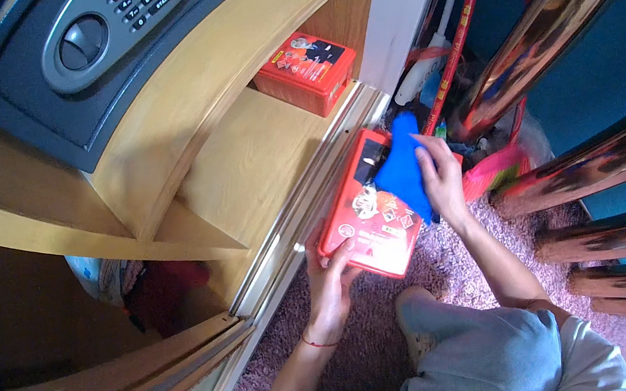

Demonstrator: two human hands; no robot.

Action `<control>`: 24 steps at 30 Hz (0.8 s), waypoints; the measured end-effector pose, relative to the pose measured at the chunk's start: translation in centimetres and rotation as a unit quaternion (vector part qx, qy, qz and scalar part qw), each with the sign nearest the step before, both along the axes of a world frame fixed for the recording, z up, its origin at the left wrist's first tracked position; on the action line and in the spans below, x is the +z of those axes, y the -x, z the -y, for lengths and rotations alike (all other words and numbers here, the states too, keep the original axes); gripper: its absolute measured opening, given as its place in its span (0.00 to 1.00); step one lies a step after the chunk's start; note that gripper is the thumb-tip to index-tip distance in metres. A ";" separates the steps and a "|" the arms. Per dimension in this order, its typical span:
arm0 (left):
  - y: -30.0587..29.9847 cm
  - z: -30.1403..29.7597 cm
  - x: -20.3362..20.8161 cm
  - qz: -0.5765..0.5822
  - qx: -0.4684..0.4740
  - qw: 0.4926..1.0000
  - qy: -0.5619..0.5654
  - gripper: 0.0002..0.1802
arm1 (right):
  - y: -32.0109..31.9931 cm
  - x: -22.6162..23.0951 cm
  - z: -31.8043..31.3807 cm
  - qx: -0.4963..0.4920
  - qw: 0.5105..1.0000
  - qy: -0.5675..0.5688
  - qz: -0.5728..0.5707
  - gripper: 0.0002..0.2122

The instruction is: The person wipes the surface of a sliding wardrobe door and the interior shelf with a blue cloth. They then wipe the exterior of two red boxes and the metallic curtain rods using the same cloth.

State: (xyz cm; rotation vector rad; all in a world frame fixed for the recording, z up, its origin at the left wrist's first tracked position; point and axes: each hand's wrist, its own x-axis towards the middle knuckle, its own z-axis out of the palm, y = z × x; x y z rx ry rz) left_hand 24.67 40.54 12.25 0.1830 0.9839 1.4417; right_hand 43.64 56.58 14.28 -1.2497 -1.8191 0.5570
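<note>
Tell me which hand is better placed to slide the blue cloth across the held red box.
The right hand, most likely: it already holds the blue cloth over the box's upper face. The left hand is occupied gripping the red box near its lower end.

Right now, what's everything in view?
Shelving: one, light wood, left
Safe: one, dark grey, upper left
Shelf box: one, red, on shelving
Held box: one, red, in left hand
Cloth: one, blue, on held box
Poles: several, red and white, upper right
Shiny bands: several, copper, right
Fabric: count unclear, dark red, lower left
Carpet: one, pinkish, floor
Trouser leg: one, grey, below
Left hand: one, bare, gripping held box
Right hand: one, bare, on cloth
</note>
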 end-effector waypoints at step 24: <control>5.7 -21.1 -2.5 0.162 0.275 0.947 -0.039 0.24 | -1.0 -5.6 2.5 0.046 0.967 0.202 -0.151 0.10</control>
